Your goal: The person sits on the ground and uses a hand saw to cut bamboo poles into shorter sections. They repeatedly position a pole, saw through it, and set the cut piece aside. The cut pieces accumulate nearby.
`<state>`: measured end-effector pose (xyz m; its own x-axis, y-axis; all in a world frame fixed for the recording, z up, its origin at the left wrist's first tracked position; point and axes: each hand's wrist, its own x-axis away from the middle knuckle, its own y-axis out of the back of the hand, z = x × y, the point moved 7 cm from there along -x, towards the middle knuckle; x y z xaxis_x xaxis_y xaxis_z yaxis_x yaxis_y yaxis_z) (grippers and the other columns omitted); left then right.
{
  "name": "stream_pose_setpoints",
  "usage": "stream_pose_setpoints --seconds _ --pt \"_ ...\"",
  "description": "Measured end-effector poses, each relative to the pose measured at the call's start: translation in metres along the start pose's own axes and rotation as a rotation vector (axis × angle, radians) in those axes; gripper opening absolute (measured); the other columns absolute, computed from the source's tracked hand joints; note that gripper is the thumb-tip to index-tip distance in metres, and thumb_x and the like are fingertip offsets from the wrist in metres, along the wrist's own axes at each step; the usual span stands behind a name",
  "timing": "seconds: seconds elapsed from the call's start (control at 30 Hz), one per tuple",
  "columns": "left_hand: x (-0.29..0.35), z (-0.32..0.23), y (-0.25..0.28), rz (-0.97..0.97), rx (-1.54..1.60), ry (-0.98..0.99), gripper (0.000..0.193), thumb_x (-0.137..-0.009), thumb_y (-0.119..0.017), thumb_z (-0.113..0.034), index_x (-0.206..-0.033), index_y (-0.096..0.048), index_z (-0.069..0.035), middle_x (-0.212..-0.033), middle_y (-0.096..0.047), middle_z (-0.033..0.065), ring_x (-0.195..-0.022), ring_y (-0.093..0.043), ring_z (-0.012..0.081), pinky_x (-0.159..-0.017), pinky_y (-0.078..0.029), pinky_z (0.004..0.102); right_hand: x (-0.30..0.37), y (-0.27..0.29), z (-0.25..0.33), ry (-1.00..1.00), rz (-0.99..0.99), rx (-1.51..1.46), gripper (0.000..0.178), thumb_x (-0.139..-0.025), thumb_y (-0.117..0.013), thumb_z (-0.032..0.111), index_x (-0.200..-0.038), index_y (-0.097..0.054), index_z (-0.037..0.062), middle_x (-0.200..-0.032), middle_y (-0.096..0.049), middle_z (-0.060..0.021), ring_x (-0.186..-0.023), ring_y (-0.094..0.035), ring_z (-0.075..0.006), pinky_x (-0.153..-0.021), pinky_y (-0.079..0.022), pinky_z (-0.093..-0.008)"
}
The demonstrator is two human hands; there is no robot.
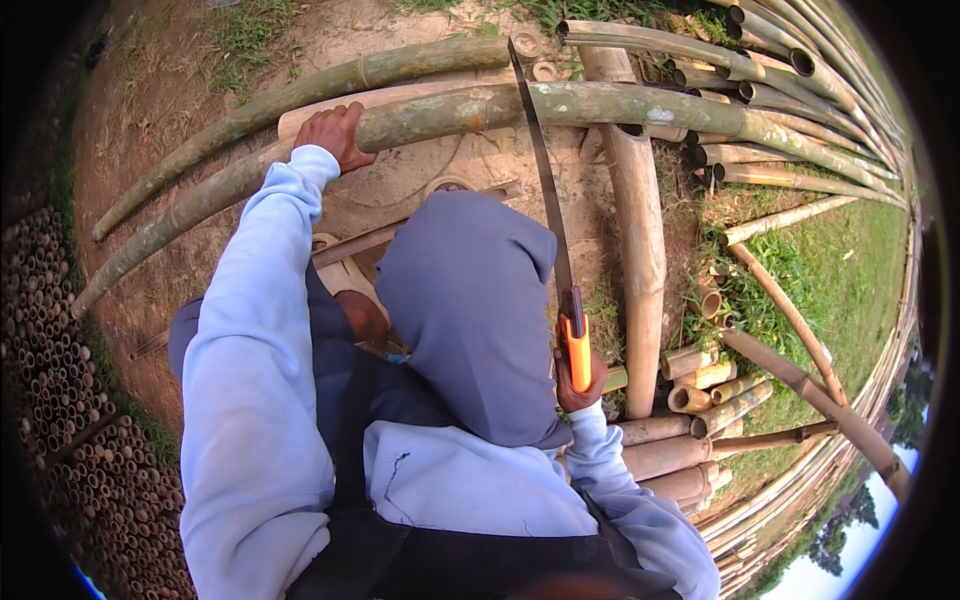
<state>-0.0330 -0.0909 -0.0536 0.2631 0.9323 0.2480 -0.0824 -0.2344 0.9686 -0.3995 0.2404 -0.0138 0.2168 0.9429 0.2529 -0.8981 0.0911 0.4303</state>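
A long green-grey bamboo pole (430, 115) curves across the view from lower left to far right. My left hand (338, 136) is closed over it, left of centre. My right hand (583, 385), beside my right knee, grips the orange handle of a handsaw (548, 185). The dark blade points away from me and crosses the pole right of my left hand. Whether its teeth are in the bamboo, I cannot tell. Under the pole, to the right of the blade, lies a thick tan bamboo log (640, 250). My left forearm hides part of the pole's near side.
Another bamboo pole (300, 95) lies just beyond the held one. Many bamboo poles (790, 90) are heaped at far right. Short cut pieces (690, 400) lie right of my right hand. Stacked bamboo ends (80, 430) fill the lower left. My grey-trousered knee (465, 290) is raised between my arms.
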Motion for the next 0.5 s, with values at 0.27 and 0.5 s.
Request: stream_pose_setpoints --seconds 0.27,0.5 --pt "0.0 0.0 -0.001 -0.043 -0.004 0.02 0.074 -0.065 -0.084 -0.046 -0.121 -0.052 -0.009 -0.108 -0.066 0.0182 -0.102 -0.064 0.0391 -0.091 -0.052 0.0466 -0.167 -0.044 0.053 0.361 -0.03 -0.232 0.019 -0.091 -0.069 0.011 -0.1 -0.064 -0.0047 -0.077 -0.066 -0.0104 -0.069 -0.059 -0.014 -0.066 -0.049 -0.0291" --pt "0.0 0.001 -0.002 -0.026 -0.02 -0.036 0.067 -0.068 -0.081 -0.046 -0.117 -0.054 -0.008 -0.108 -0.066 0.0171 -0.101 -0.064 0.038 -0.09 -0.052 0.0458 -0.036 -0.012 0.003 0.035 0.042 -0.181 0.035 -0.09 -0.064 0.002 -0.124 -0.062 -0.0047 -0.112 -0.07 -0.0176 -0.106 -0.066 -0.0202 -0.093 -0.049 -0.0309"
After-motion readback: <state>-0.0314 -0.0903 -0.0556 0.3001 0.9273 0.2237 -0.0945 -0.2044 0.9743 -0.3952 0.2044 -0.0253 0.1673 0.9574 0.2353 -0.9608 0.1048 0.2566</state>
